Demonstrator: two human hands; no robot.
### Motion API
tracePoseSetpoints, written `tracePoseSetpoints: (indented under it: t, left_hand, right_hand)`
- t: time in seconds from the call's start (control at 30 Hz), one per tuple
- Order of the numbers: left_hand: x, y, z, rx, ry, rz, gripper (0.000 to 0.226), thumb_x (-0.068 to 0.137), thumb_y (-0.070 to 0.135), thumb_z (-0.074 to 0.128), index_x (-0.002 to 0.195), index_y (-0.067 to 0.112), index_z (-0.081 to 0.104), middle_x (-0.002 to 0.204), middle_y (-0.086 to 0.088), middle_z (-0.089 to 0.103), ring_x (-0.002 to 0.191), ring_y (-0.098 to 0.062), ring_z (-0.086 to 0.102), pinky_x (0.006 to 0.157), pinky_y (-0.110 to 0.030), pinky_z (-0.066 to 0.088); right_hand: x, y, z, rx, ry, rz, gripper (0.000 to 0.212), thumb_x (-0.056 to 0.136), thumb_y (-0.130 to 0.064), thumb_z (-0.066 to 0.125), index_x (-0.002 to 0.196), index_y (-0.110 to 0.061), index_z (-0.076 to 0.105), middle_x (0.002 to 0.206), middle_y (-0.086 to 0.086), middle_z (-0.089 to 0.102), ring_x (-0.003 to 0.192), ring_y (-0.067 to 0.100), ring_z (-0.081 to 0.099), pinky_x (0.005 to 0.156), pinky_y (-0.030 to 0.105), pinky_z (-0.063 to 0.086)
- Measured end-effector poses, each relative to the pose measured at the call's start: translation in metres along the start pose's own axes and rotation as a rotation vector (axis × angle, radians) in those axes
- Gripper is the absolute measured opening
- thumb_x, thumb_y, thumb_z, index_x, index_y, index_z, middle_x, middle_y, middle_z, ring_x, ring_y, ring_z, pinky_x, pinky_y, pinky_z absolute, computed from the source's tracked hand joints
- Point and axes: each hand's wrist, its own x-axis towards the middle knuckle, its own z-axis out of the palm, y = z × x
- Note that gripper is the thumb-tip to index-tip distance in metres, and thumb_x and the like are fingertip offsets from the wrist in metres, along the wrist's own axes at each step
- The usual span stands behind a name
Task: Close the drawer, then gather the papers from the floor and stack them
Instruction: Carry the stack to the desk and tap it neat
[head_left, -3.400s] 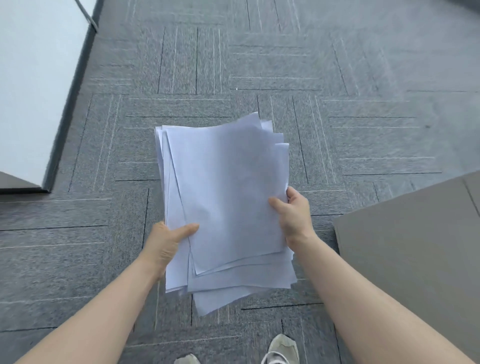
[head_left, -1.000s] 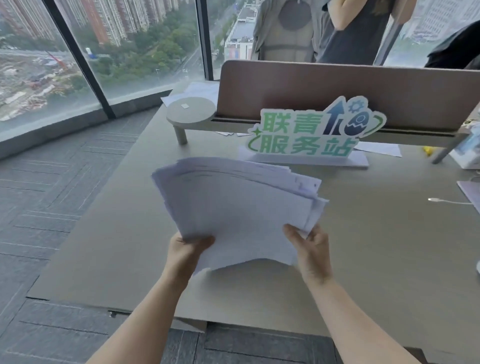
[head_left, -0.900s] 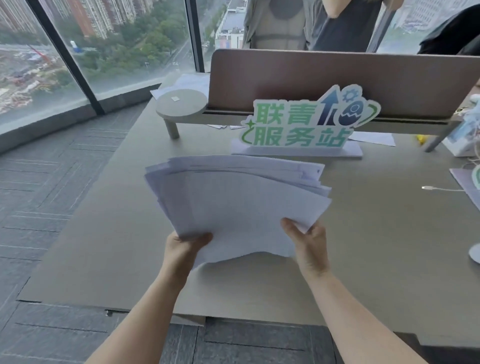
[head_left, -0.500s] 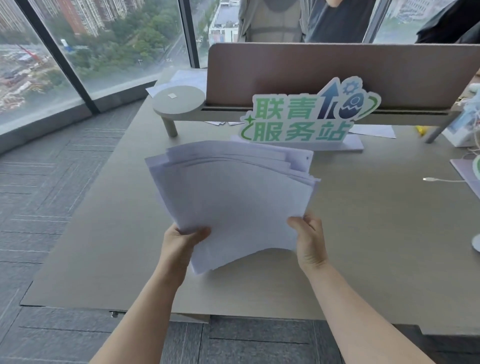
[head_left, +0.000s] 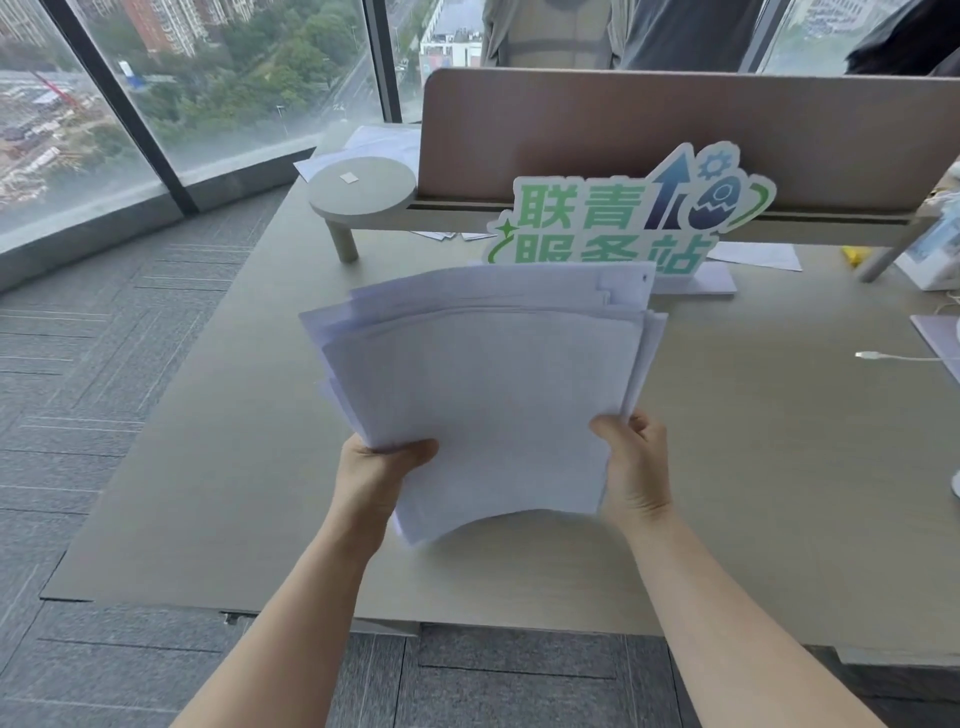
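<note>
Above the desk (head_left: 218, 467), before a sign (head_left: 631, 223) reading 联青, left hand (head_left: 376, 475) and right hand (head_left: 636, 467) grip uneven white papers (head_left: 488, 384).

The counter (head_left: 218, 467) carries a sign (head_left: 631, 218), a cable (head_left: 893, 356), and perhaps loose sheets (head_left: 753, 255).

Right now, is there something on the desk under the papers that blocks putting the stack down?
Nothing visible does. The desk beside the paper stack is bare; the green sign stands farther back.
</note>
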Motion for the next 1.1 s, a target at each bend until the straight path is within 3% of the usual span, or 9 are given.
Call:
tracePoseSetpoints:
  t: [0.07, 0.17, 0.33, 0.43, 0.53, 0.67, 0.87, 1.0, 1.1]
  left_hand:
    - [0.004, 0.007, 0.0, -0.01, 0.002, 0.041, 0.03, 0.051, 0.004, 0.078, 0.079, 0.012, 0.072, 0.076, 0.001, 0.074, 0.073, -0.018, 0.067, 0.073, -0.033, 0.054]
    - [0.009, 0.013, -0.003, 0.002, -0.019, 0.086, 0.034, 0.052, 0.009, 0.082, 0.084, 0.011, 0.073, 0.081, 0.001, 0.075, 0.076, -0.017, 0.069, 0.07, -0.028, 0.055]
    - [0.006, -0.003, -0.007, -0.008, -0.042, 0.044, 0.038, 0.059, 0.003, 0.075, 0.095, 0.012, 0.067, 0.084, 0.005, 0.076, 0.078, -0.011, 0.071, 0.069, -0.02, 0.053]
    - [0.005, -0.012, 0.003, -0.039, -0.002, 0.001, 0.034, 0.059, 0.003, 0.073, 0.092, 0.011, 0.067, 0.083, 0.001, 0.076, 0.08, -0.02, 0.069, 0.074, -0.032, 0.054]
    - [0.005, -0.014, 0.014, -0.062, 0.047, 0.001, 0.031, 0.056, 0.003, 0.07, 0.085, 0.011, 0.066, 0.076, 0.0, 0.072, 0.078, -0.025, 0.063, 0.076, -0.037, 0.049]
    - [0.009, 0.002, 0.015, -0.061, 0.052, 0.088, 0.036, 0.057, 0.001, 0.068, 0.093, 0.005, 0.064, 0.074, 0.005, 0.072, 0.071, -0.015, 0.065, 0.068, -0.026, 0.053]
    - [0.005, 0.002, 0.002, -0.045, -0.005, 0.124, 0.048, 0.068, -0.009, 0.061, 0.104, 0.022, 0.057, 0.096, -0.002, 0.067, 0.086, -0.011, 0.065, 0.079, -0.022, 0.052]
    - [0.004, 0.008, 0.015, -0.017, -0.005, 0.185, 0.048, 0.069, -0.011, 0.059, 0.105, 0.02, 0.057, 0.088, 0.005, 0.067, 0.081, -0.005, 0.064, 0.077, -0.017, 0.052]
    - [0.005, 0.011, 0.015, -0.025, 0.009, 0.199, 0.043, 0.072, -0.015, 0.058, 0.099, 0.018, 0.057, 0.086, 0.002, 0.066, 0.079, -0.004, 0.065, 0.075, -0.017, 0.051]
  right_hand:
    - [0.006, -0.005, 0.0, 0.006, 0.023, -0.053, 0.032, 0.057, -0.017, 0.064, 0.081, 0.005, 0.065, 0.082, 0.013, 0.052, 0.081, 0.026, 0.045, 0.071, 0.042, 0.033]
    - [0.007, -0.01, -0.001, 0.029, -0.013, -0.098, 0.013, 0.068, -0.004, 0.056, 0.077, -0.007, 0.065, 0.076, 0.007, 0.064, 0.079, 0.021, 0.057, 0.072, 0.034, 0.043]
    - [0.004, 0.002, -0.009, -0.018, -0.046, -0.061, 0.009, 0.066, -0.002, 0.048, 0.073, -0.005, 0.053, 0.063, -0.005, 0.06, 0.063, 0.013, 0.056, 0.056, 0.023, 0.043]
    - [0.003, 0.007, -0.004, 0.03, -0.016, -0.057, 0.015, 0.066, 0.001, 0.046, 0.076, -0.004, 0.056, 0.067, 0.002, 0.06, 0.069, 0.019, 0.054, 0.06, 0.025, 0.043]
    - [-0.005, 0.004, 0.007, 0.044, -0.026, -0.096, 0.018, 0.069, 0.005, 0.046, 0.077, -0.003, 0.058, 0.064, -0.007, 0.064, 0.062, 0.012, 0.056, 0.057, 0.022, 0.045]
    - [-0.003, -0.006, 0.009, 0.079, 0.03, -0.191, 0.027, 0.069, 0.007, 0.048, 0.069, -0.016, 0.063, 0.063, -0.009, 0.061, 0.066, 0.014, 0.053, 0.062, 0.024, 0.041]
    - [-0.006, -0.006, 0.003, 0.032, -0.099, -0.161, 0.033, 0.079, 0.018, 0.04, 0.089, -0.007, 0.059, 0.075, -0.008, 0.069, 0.071, 0.008, 0.063, 0.061, 0.019, 0.05]
    - [0.0, -0.006, 0.009, 0.032, -0.08, -0.168, 0.026, 0.072, 0.007, 0.041, 0.085, -0.008, 0.058, 0.074, -0.006, 0.065, 0.072, 0.013, 0.058, 0.062, 0.023, 0.048]
    - [0.001, -0.008, 0.011, 0.002, -0.089, -0.202, 0.029, 0.075, 0.013, 0.042, 0.087, -0.008, 0.058, 0.073, -0.009, 0.065, 0.071, 0.011, 0.057, 0.063, 0.024, 0.047]
